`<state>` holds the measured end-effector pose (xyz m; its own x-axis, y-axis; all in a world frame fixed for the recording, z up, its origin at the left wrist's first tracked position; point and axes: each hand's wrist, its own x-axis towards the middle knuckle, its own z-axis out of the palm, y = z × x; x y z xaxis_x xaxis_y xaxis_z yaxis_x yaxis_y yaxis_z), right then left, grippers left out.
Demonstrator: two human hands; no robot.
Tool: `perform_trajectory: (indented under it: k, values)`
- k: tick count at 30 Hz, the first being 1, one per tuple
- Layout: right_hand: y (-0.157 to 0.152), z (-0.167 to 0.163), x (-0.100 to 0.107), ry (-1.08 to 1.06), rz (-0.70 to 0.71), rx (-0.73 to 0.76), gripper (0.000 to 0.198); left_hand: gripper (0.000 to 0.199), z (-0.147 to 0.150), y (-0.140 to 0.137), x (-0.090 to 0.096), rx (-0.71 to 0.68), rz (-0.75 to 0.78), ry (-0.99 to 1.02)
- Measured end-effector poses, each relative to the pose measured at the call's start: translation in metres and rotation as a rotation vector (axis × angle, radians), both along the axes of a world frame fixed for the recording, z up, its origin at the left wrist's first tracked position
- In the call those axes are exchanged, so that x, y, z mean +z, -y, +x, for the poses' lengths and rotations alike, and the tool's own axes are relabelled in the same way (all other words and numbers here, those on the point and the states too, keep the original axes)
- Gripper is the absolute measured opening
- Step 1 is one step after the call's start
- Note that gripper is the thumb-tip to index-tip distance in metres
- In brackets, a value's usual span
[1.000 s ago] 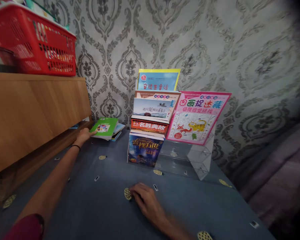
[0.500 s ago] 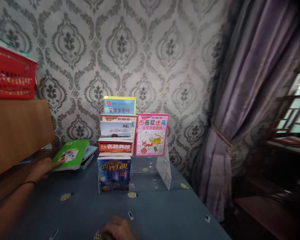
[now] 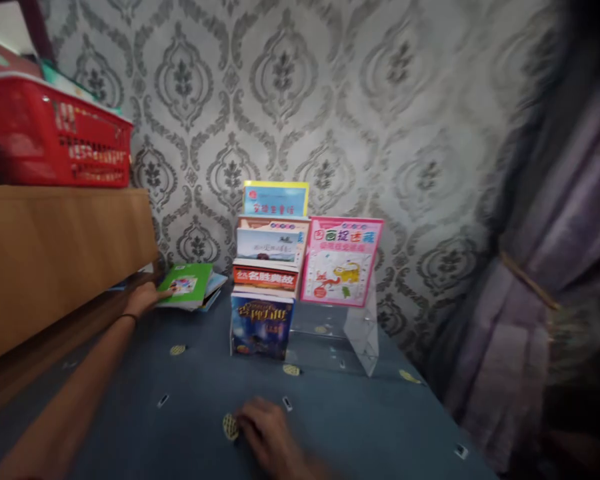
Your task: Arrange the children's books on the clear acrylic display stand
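My left hand [image 3: 144,299] reaches to the left side of a green book [image 3: 196,279] lying on the table. Its fingers close on the book's near-left edge, one finger lying over the cover; the thumb is hidden. Under and beside that book are other books with blue covers [image 3: 215,288]. My right hand [image 3: 267,430] rests loosely curled on the dark tablecloth, slightly blurred, with nothing in it. Ahead stands a clear tiered book rack [image 3: 365,337]. A dark blue book [image 3: 261,328] is in its lowest left tier, and a pink picture book [image 3: 343,261] is higher on the right.
Behind the dark blue book rise a red-banded book [image 3: 265,277], a white-blue book [image 3: 269,245] and a yellow-edged blue book [image 3: 276,199]. A wooden cabinet [image 3: 65,260] with a red basket [image 3: 93,150] on top borders the left. A tied curtain [image 3: 520,347] hangs at right.
The view has swung left, so everything sits further right. My left hand stays at the green book. More of my right hand and forearm shows on the table.
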<state>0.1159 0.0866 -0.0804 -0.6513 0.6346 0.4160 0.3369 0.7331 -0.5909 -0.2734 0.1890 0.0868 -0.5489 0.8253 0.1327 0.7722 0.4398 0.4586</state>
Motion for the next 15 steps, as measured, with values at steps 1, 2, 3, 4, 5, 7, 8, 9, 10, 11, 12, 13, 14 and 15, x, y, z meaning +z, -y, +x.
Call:
perform_trajectory:
  k: [1, 2, 3, 4, 5, 7, 8, 9, 10, 11, 12, 13, 14, 15]
  values:
    - [0.003, 0.001, 0.004, -0.007, -0.02, 0.013, 0.025, 0.058, -0.001, -0.001, -0.001, 0.017, -0.026, 0.0]
    - [0.005, 0.001, 0.009, -0.012, -0.031, 0.025, 0.025, 0.059, -0.002, -0.002, -0.003, 0.029, -0.049, 0.004]
    - [0.007, 0.001, 0.012, -0.012, -0.039, 0.034, 0.024, 0.061, -0.004, -0.003, -0.005, 0.042, -0.074, 0.019]
    - [0.008, 0.001, 0.016, -0.007, -0.042, 0.04, 0.024, 0.063, -0.004, -0.004, -0.007, 0.05, -0.095, 0.041]
    - [0.009, 0.001, 0.018, -0.001, -0.041, 0.041, 0.023, 0.065, -0.004, -0.005, -0.009, 0.055, -0.11, 0.067]
    - [0.01, 0.001, 0.02, 0.011, -0.033, 0.04, 0.023, 0.073, -0.002, -0.007, -0.011, 0.069, -0.104, 0.108]
    - [0.01, 0.0, 0.02, 0.013, -0.029, 0.04, 0.023, 0.078, 0.0, -0.007, -0.012, 0.084, -0.088, 0.119]
    - [0.01, 0.0, 0.02, 0.012, -0.026, 0.041, 0.023, 0.084, 0.003, -0.008, -0.012, 0.099, -0.065, 0.127]
    - [0.01, 0.0, 0.019, 0.007, -0.025, 0.041, 0.024, 0.09, 0.004, -0.008, -0.013, 0.115, -0.044, 0.132]
    - [0.009, 0.0, 0.019, 0.001, -0.025, 0.043, 0.024, 0.097, 0.006, -0.008, -0.013, 0.126, -0.033, 0.143]
    - [0.009, 0.0, 0.019, -0.006, -0.027, 0.046, 0.024, 0.102, 0.007, -0.008, -0.013, 0.132, -0.031, 0.157]
    - [0.009, 0.0, 0.019, -0.011, -0.031, 0.048, 0.024, 0.105, 0.008, -0.008, -0.013, 0.13, -0.034, 0.17]
    - [0.009, 0.0, 0.019, -0.017, -0.034, 0.048, 0.024, 0.106, 0.008, -0.008, -0.012, 0.123, -0.042, 0.18]
    - [0.009, 0.0, 0.019, -0.02, -0.037, 0.048, 0.024, 0.103, 0.008, -0.007, -0.011, 0.116, -0.054, 0.187]
